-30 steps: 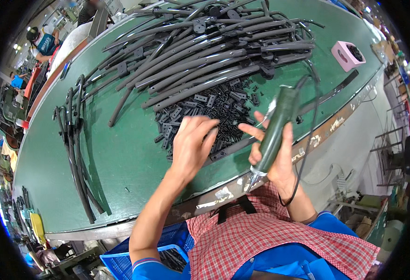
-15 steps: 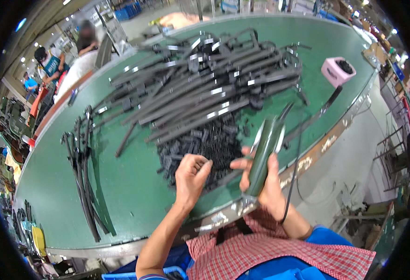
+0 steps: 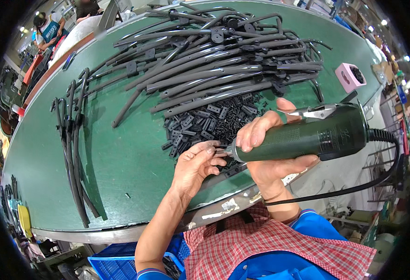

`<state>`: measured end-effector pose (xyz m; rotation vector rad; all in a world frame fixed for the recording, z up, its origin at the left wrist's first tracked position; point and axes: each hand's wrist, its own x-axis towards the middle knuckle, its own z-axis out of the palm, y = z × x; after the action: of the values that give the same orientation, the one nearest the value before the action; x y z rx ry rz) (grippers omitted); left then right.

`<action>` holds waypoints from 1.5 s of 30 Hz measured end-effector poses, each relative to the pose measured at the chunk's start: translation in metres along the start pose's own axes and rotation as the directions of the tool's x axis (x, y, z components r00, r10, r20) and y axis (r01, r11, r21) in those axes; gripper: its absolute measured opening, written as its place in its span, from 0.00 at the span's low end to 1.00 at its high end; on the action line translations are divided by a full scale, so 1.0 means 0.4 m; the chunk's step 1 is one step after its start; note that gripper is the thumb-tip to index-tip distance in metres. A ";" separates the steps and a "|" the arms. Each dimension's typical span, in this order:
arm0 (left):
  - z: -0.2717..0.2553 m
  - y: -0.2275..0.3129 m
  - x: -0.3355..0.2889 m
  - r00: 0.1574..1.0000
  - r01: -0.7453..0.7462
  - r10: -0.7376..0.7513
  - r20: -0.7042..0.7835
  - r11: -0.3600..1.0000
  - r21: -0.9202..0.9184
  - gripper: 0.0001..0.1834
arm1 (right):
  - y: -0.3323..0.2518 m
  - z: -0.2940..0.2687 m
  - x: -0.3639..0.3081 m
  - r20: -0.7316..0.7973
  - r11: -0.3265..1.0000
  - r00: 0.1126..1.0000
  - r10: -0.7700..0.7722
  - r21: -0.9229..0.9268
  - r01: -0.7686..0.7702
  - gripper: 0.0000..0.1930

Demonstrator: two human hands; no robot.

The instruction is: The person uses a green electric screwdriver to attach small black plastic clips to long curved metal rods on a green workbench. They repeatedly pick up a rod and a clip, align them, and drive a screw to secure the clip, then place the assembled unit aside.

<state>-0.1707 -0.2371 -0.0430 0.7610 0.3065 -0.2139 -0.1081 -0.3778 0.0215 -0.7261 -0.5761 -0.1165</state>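
- Screwdriver (image 3: 303,139), electric, dark green: held aloft over the near edge of the surface, body almost level, bit end toward the left.
- Right hand (image 3: 268,163): grasping the screwdriver; several fingers curled over its front part, one digit stretched along its lower side; forearm rising from below the near edge.
- Left hand (image 3: 194,167): raised just above the near side of the surface, fingers bent, thumb and forefinger brought together at the bit end; whether a small part sits between them, cannot tell. Forearm slanting up and to the right.
- Cord (image 3: 326,195), black: leaving the screwdriver's rear, looping back below the right hand.
- Blocks (image 3: 186,130), black, drilled, and screws (image 3: 235,120), dark: heaped together beyond the hands, toward the near edge.
- Tubes (image 3: 209,74), bent, dark-sleeved: large pile toward the far edge; smaller bunch near the left edge.
- Box (image 3: 346,80), pink: near the right edge, dark contents.
- Table (image 3: 132,172): green top, rounded outline.
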 end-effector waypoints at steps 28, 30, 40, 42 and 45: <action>-0.047 -0.070 -0.095 0.850 -0.417 0.282 0.445 -0.155 0.896 0.16 | -0.067 -0.016 -0.073 0.111 0.965 0.959 0.260 -0.066 -0.254 0.54; -0.048 -0.070 -0.095 0.846 -0.430 0.273 0.457 -0.156 0.889 0.17 | -0.061 -0.016 -0.078 0.148 0.957 0.949 0.279 -0.130 -0.261 0.54; -0.056 -0.070 -0.098 0.853 -0.428 0.266 0.450 -0.139 0.893 0.16 | -0.043 -0.009 -0.073 0.343 0.845 0.776 0.530 -0.297 -0.446 0.43; -0.058 -0.069 -0.100 0.852 -0.429 0.259 0.455 -0.155 0.890 0.16 | -0.036 -0.018 -0.060 0.370 0.784 0.691 0.621 -0.317 -0.534 0.41; -0.057 -0.075 -0.098 0.838 -0.436 0.281 0.468 -0.171 0.884 0.15 | -0.013 -0.042 -0.041 0.467 0.824 0.692 0.550 -0.172 -0.539 0.43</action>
<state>-0.2206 -0.2391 -0.0644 2.3785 -0.3381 0.1605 -0.1159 -0.3940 0.0057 -0.9309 -0.8283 0.6520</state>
